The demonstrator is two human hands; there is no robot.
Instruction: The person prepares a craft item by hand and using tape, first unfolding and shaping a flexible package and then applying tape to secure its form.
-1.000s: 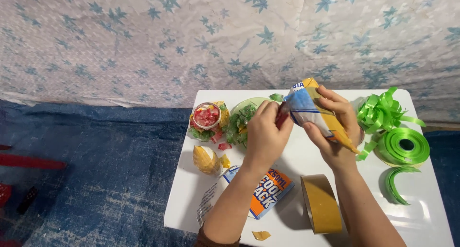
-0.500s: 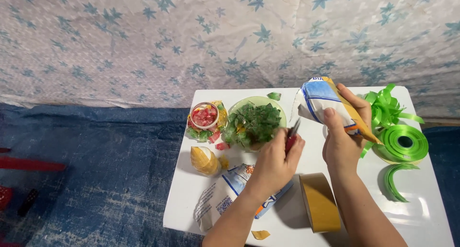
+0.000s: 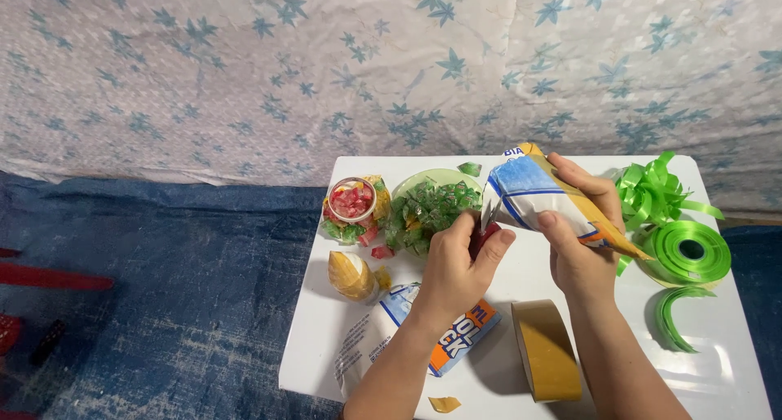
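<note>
The right hand (image 3: 582, 241) grips a blue-and-white paper cone with a yellow edge (image 3: 538, 196) above the white tabletop (image 3: 733, 363). The left hand (image 3: 456, 265) pinches a small red-handled tool (image 3: 486, 234) at the cone's open mouth; it looks unfilled, the green plate of cut green bits (image 3: 428, 208) untouched.

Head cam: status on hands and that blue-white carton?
Right hand grips blue-white carton, tilted above white table. Left hand holds scissors at its edge. Green ribbon roll, tape roll nearby, apart.

Blue-white paper packet (image 3: 533, 193) held above table; blue-orange-white box (image 3: 456, 338) lying below.
</note>
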